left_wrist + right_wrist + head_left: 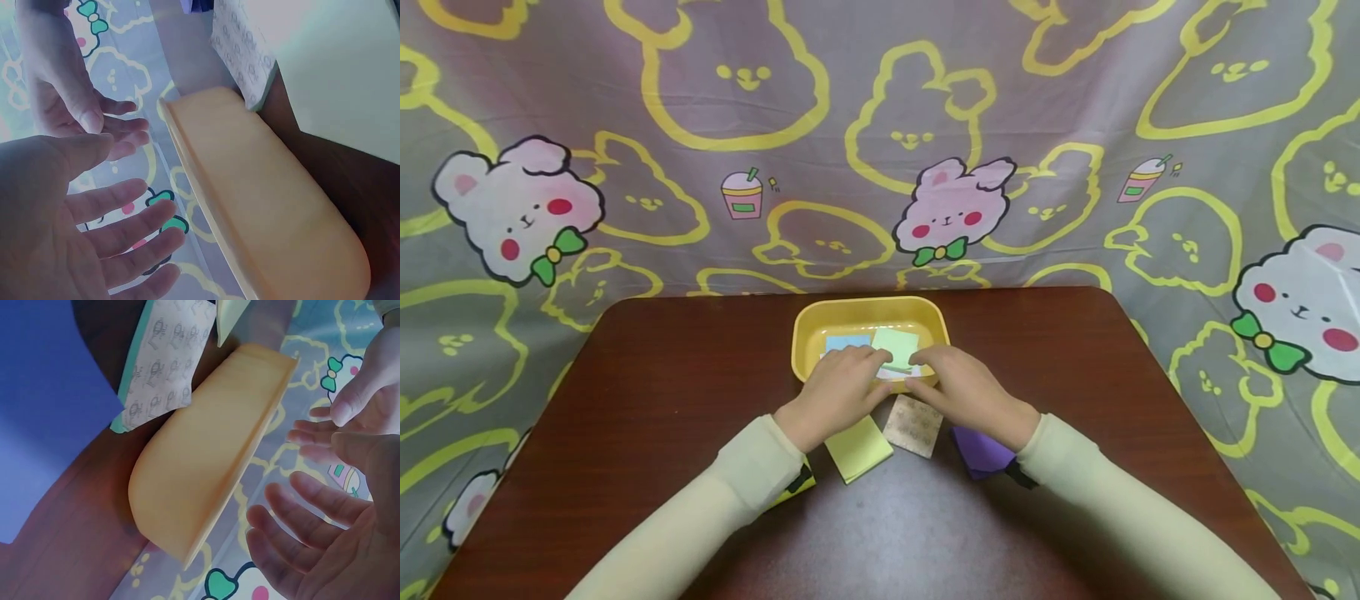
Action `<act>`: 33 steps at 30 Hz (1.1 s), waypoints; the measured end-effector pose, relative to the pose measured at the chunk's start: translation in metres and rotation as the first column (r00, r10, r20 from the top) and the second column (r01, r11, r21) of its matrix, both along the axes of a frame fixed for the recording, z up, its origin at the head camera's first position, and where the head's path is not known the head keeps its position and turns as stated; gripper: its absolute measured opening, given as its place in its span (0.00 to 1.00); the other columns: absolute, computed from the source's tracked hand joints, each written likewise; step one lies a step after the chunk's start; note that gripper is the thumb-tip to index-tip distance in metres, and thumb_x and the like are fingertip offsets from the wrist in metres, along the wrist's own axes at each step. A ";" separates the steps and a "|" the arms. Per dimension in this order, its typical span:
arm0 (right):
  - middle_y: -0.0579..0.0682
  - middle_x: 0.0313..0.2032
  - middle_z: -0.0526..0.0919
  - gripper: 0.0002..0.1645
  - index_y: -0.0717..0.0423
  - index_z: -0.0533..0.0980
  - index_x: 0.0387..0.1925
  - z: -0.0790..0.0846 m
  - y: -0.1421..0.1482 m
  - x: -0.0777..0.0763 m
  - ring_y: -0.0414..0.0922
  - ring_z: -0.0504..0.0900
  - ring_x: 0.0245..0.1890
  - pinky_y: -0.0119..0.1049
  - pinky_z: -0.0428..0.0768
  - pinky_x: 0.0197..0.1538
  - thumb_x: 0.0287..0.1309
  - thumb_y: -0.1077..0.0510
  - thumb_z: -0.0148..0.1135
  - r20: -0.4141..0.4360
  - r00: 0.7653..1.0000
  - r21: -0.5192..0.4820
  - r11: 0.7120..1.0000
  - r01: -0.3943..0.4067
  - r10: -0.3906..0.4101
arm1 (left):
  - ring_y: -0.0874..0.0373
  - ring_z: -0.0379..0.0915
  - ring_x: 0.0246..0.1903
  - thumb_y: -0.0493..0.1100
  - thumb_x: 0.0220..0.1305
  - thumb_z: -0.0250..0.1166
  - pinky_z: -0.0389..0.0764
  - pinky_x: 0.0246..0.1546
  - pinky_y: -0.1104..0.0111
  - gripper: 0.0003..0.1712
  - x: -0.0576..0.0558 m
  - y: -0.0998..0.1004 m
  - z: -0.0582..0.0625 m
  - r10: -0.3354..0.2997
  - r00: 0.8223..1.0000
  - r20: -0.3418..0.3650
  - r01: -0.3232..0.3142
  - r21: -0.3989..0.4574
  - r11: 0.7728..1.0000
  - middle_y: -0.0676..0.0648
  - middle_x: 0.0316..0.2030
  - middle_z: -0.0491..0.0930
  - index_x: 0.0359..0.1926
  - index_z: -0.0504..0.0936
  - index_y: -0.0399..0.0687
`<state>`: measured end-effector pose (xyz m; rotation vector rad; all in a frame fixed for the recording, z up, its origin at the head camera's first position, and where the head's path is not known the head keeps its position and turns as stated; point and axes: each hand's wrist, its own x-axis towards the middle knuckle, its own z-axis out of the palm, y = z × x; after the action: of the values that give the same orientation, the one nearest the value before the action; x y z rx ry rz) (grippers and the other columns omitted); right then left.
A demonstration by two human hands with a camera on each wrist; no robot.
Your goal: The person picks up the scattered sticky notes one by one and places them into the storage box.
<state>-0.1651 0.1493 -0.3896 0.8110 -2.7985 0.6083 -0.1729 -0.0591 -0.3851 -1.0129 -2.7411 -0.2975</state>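
Yellow tray: stands on the desk point(1045, 350) towards its far edge, directly ahead of the person; its rim point(871, 302) runs long side left to right, and both hands come in over the near long side.
Light green note pad: lies in the yellow tray point(871, 315), right of its middle; the pad point(895, 344) is just beyond and between the two sets of fingers, with neither hand clearly nearer.
Blue note pad: also in the tray, on the left point(846, 342), so the left hand is nearer to it.
Left hand: over the tray's near left part point(838, 385); fingers relaxed, gently curved and somewhat spread, holding nothing.
Right hand: over the near right part point(973, 390), its fingers likewise loose, spread and free of any object.
Gap between hands: fingertips face each other across a small space, apart in the head view.
Contact: the wrist views show no fingers gripping the tray wall; whether a fingertip brushes the light green note pad, I cannot tell.
Near side of tray: a yellow note pad point(859, 450), a patterned paper pad point(914, 427) and a purple note pad point(982, 452), left to right.
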 end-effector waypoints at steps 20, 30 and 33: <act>0.49 0.40 0.83 0.20 0.57 0.79 0.44 -0.005 0.031 0.016 0.44 0.79 0.43 0.42 0.76 0.46 0.57 0.47 0.59 0.004 1.000 -0.006 1.000 0.030 -0.030 | 0.54 0.76 0.42 0.56 0.65 0.54 0.75 0.39 0.61 0.23 0.020 0.011 -0.002 -0.062 0.998 -0.010 0.062 -0.007 0.998 0.50 0.45 0.81 0.54 0.78 0.49; 0.46 0.42 0.82 0.22 0.54 0.79 0.45 -0.007 0.050 0.023 0.45 0.79 0.45 0.42 0.76 0.47 0.57 0.44 0.60 0.030 0.996 0.014 0.997 0.079 -0.079 | 0.54 0.76 0.44 0.55 0.64 0.56 0.75 0.41 0.60 0.23 0.029 0.019 -0.003 -0.105 0.995 -0.006 0.104 -0.019 0.994 0.49 0.44 0.81 0.53 0.78 0.48; 0.47 0.43 0.83 0.23 0.55 0.79 0.46 -0.010 0.055 0.025 0.45 0.79 0.46 0.43 0.76 0.48 0.57 0.44 0.59 0.042 0.996 0.023 0.996 0.084 -0.085 | 0.54 0.76 0.42 0.56 0.64 0.56 0.75 0.42 0.60 0.22 0.032 0.022 -0.004 -0.113 0.994 -0.010 0.112 -0.028 0.993 0.50 0.41 0.81 0.53 0.77 0.49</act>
<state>-0.1401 0.2040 -0.3993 0.6875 -2.8663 0.5901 -0.1407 -0.0374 -0.3895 -1.1754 -2.6903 -0.2710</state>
